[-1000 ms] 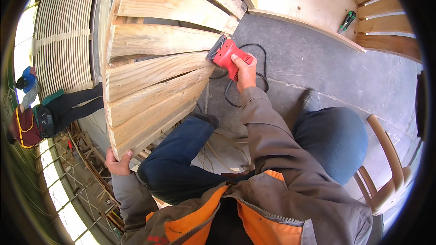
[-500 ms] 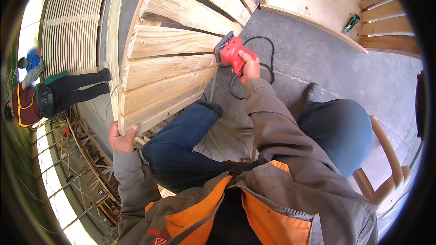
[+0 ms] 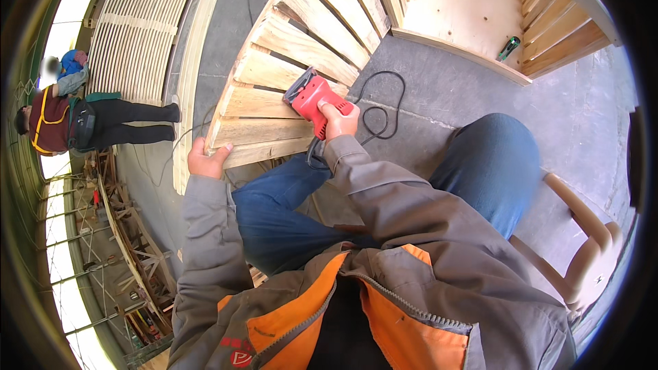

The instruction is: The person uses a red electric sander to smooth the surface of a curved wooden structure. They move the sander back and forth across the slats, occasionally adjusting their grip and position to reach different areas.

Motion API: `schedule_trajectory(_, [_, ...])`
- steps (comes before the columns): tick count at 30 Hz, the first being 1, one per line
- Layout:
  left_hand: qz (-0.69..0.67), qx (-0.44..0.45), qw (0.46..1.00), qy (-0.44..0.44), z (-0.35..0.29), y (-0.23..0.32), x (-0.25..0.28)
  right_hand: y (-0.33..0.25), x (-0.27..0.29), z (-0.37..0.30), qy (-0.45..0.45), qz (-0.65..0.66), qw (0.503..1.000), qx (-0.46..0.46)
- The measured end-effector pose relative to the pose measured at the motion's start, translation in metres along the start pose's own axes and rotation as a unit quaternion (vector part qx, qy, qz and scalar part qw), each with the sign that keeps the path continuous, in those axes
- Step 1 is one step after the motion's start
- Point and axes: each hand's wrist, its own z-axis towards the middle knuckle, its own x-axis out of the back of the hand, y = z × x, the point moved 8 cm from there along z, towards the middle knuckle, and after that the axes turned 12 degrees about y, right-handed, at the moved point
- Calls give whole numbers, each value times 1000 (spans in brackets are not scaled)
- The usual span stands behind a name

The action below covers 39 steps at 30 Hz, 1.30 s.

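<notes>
My right hand (image 3: 340,120) is closed around a red electric sander (image 3: 314,101), whose dark sanding pad lies against the slats of a pale wooden slatted panel (image 3: 259,103). A black cord (image 3: 402,99) trails from the tool and loops on the floor. With its thumb on top, my left hand (image 3: 208,160) grips the panel's near left corner. The panel stretches away in front of my knees, its boards set side by side with narrow gaps. My left hand's fingers under the edge are partly hidden.
At the upper right stands a wooden box-like piece (image 3: 473,7) with a green-and-black tool (image 3: 508,48) in it. A person (image 3: 89,123) stands at the left by a long slatted panel (image 3: 140,27). A tan chair (image 3: 582,253) is at the lower right.
My right hand has brought the sander left, from the slats' right ends further onto the panel. My left hand still holds the corner, and the whole view has shifted a little.
</notes>
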Motion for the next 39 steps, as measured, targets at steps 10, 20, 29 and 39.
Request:
schedule_trajectory(10, [50,7,999,-6,-10,-8,0,-146,-70,-112,-119,-162,947,250])
schedule_trajectory(20, [-10,45,999,1,-22,12,-3,-109,-36,-45,-55,-240,944,220])
schedule_trajectory(29, [18,21,1000,5,-23,2,3,-79,-15,-14,-49,-221,953,202])
schedule_trajectory(39, [27,26,999,20,-23,3,4,-192,-80,-130,-182,-262,827,464])
